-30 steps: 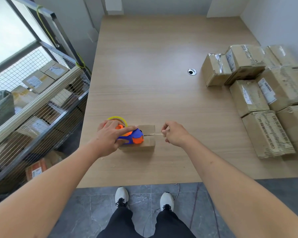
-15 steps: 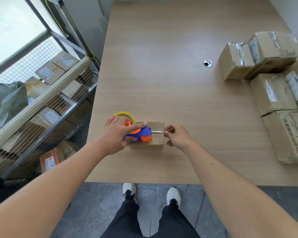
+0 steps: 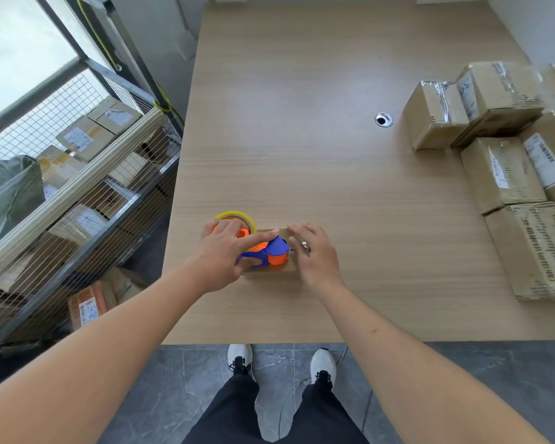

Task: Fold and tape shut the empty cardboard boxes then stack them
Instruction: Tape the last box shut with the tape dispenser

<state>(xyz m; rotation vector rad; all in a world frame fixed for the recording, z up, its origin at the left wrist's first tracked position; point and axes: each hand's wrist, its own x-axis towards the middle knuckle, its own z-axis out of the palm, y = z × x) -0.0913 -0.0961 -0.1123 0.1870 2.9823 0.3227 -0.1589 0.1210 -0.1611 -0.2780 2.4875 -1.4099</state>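
The small cardboard box (image 3: 279,251), one plain brown carton with flat matte sides, sits on the wooden table (image 3: 302,139) just below the frame's middle, near the table's front edge. On it lies one tape dispenser (image 3: 263,253) of glossy blue and orange plastic, carrying a round roll with a yellow rim (image 3: 236,216). The left hand (image 3: 225,251) grips the dispenser, index finger stretched along its top. The right hand (image 3: 314,251) rests on the box's right end with fingers straight and slightly spread; half a second ago it pinched a strip of tape pulled out from the dispenser. At the right of the frame at least six taped boxes (image 3: 500,174), creased and shiny with film, lie clustered. At the left stands one wire-mesh rack (image 3: 77,187) holding more cartons.
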